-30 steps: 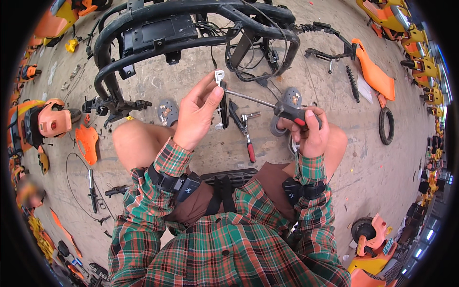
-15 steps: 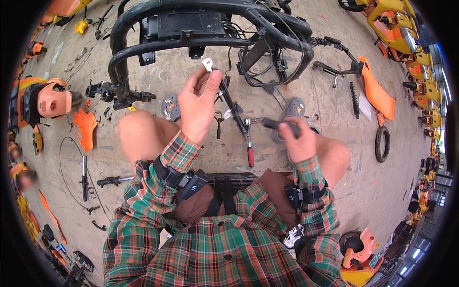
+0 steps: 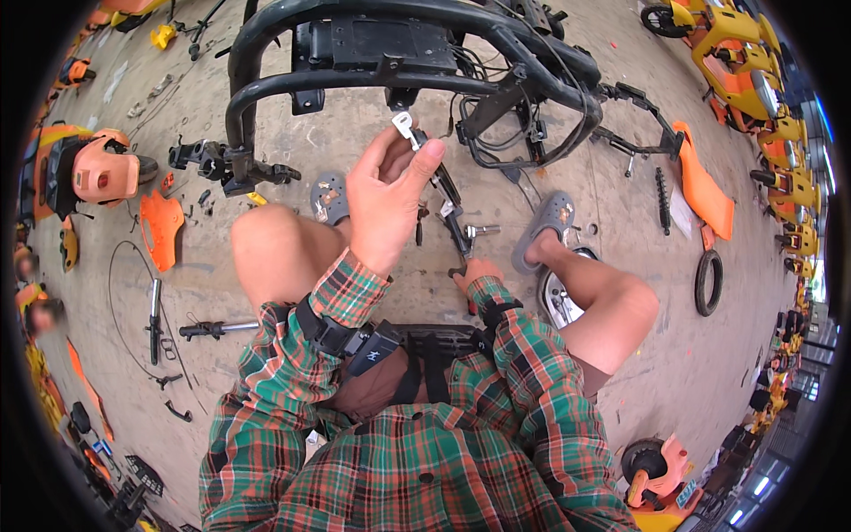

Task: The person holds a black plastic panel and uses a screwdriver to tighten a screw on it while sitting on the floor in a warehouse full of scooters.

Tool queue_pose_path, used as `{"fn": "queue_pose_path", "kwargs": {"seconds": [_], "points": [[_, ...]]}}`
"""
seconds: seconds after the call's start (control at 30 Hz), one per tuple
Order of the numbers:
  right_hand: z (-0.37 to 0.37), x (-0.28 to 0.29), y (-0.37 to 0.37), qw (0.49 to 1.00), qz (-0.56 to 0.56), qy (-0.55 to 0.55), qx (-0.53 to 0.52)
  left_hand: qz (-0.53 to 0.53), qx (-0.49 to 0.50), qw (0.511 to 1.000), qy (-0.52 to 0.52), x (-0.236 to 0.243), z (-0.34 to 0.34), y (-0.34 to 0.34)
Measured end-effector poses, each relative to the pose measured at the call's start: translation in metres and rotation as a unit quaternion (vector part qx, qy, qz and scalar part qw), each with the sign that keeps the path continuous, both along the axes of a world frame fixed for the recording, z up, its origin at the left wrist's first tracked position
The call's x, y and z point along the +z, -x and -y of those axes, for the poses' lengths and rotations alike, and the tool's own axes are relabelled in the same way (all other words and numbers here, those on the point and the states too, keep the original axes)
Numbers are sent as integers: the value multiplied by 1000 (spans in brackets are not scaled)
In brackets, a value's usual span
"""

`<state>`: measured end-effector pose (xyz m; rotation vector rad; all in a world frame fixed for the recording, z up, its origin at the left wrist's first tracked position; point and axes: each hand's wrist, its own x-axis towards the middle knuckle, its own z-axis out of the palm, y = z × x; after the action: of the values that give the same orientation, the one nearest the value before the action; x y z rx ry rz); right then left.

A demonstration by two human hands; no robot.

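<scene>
My left hand is raised in front of the black frame, thumb and fingers pinched around a small key-shaped piece of whitish metal with a hole in its broad end. Behind that hand a slim black bar slants down toward me. My right hand is low, at the bar's near end, its fingers curled round the handle of a ratchet wrench whose silver socket sticks out to the right. Most of that handle is hidden by the hand. A dark bit shows beside its fingertips.
The black tubular frame with cables stands ahead. My feet in grey clogs flank the bar. A round mirror lies by my right leg. Orange panels, a tyre and a shock absorber lie around; yellow scooters line the right.
My right hand has moved down and left to the wrench, and the dark cylindrical thing it held is no longer plainly visible. My left hand still pinches the metal piece. The view has shifted slightly.
</scene>
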<state>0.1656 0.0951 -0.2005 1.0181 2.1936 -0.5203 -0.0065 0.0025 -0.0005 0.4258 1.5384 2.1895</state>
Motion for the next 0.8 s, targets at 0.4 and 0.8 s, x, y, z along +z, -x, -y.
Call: {"fn": "queue_pose_path", "kwargs": {"seconds": [0.4,0.8], "points": [[-1,-5,0,998,31,44,-38,-13,-24,998,58,-5,0,-4],[3,-3,0,997,-13,50,-48,-4,-31,997,76,-7,1,-4]]}}
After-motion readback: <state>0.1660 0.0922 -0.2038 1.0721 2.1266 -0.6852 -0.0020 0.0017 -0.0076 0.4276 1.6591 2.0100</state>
